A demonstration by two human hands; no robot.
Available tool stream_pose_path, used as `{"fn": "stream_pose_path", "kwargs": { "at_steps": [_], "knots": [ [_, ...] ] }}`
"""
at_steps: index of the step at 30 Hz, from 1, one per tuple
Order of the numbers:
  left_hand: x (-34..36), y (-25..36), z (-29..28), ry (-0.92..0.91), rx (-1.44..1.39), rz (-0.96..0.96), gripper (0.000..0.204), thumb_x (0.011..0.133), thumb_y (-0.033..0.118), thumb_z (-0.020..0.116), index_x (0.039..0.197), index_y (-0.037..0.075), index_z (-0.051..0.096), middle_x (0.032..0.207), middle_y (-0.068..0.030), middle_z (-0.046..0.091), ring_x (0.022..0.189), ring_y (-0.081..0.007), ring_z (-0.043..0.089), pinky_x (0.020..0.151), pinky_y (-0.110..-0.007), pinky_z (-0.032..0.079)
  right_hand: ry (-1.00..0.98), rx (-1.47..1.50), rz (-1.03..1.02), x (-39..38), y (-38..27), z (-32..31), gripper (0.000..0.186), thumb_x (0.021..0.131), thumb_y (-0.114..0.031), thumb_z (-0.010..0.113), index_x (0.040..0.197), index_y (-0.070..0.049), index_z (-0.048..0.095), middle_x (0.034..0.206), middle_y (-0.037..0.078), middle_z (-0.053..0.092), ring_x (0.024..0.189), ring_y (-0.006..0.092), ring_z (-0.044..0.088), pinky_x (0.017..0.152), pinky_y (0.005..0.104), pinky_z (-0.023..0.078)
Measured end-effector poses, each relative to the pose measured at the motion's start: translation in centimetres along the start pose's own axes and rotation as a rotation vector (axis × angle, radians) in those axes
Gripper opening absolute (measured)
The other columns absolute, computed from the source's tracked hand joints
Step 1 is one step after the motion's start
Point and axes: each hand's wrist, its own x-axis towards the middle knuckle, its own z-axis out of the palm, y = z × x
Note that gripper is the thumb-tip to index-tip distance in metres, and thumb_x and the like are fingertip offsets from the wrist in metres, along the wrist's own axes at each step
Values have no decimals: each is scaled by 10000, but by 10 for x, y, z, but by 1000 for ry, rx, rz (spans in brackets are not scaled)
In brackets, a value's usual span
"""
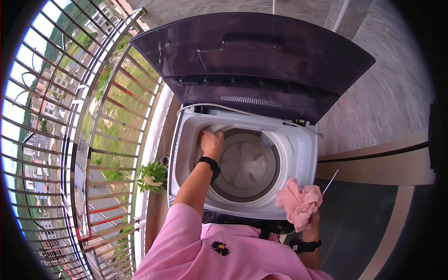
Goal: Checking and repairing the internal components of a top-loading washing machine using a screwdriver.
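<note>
A top-loading washing machine [298, 154] stands in front of me with its dark lid [266, 60] raised. Inside lies the round drum [242, 163], its bottom bare to view. My left hand [212, 143] reaches in at the tub's upper left and rests against the pale inner rim, thumb apart from the fingers; the fingertips are partly hidden. At the machine's near right corner, my right hand [315, 220] grips a crumpled pink cloth [298, 203], which covers most of the fingers. A thin white stick [330, 181] juts out beside the cloth; whether I hold it cannot be seen.
Left of the machine, a leafy green plant [153, 177] sits by a metal balcony railing [84, 154]. A pale hose or cord [224, 107] runs along the machine's back edge. Grey marbled tiles [373, 98] lie behind and to the right, with a dark panel [359, 219] nearer me.
</note>
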Motion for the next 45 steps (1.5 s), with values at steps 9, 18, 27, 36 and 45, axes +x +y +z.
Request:
{"fn": "stream_pose_path", "kwargs": {
  "at_steps": [9, 18, 27, 36, 45],
  "knots": [
    [17, -14, 10, -10, 32, 114, 726, 749, 469, 716, 1176, -73, 490, 1135, -263, 584, 1054, -398, 588, 911, -435, 493, 162, -88, 76, -1, -9, 7, 784, 768, -397, 770, 1344, 1, 418, 1288, 189, 538, 1191, 350, 564, 1019, 496, 469],
    [14, 0, -30, -166, -163, 163, 773, 688, 381, 825, 1256, -50, 526, 1207, -248, 613, 1135, -367, 583, 981, -382, 471, 81, -219, 71, 7, -5, -5, 820, 758, -427, 769, 1356, 5, 411, 1275, 191, 548, 1162, 344, 583, 998, 480, 483],
    [25, -14, -28, -248, -138, 226, 807, 665, 373, 836, 1284, -41, 523, 1255, -235, 593, 1171, -346, 571, 1017, -353, 446, -28, -467, 24, 14, 3, -13, 856, 749, -457, 768, 1368, 9, 404, 1262, 193, 558, 1134, 337, 601, 976, 465, 497],
    [42, -20, -15, -375, -131, 277, 1055, 563, 613, 844, 1311, -51, 509, 1316, -232, 558, 1245, -335, 518, 1058, -354, 401, 61, -502, -52, 10, 1, 45, 793, 714, -385, 790, 1296, 23, 439, 1224, 198, 579, 1114, 329, 620, 974, 460, 498],
    [44, -10, -24, -441, -132, 271, 1166, 568, 790, 730, 1314, -76, 500, 1333, -239, 547, 1244, -349, 514, 1063, -357, 387, 52, -586, -92, 6, 4, -5, 773, 764, -347, 679, 1373, 34, 392, 1284, 194, 553, 1159, 317, 599, 996, 433, 484]
  ]
}}
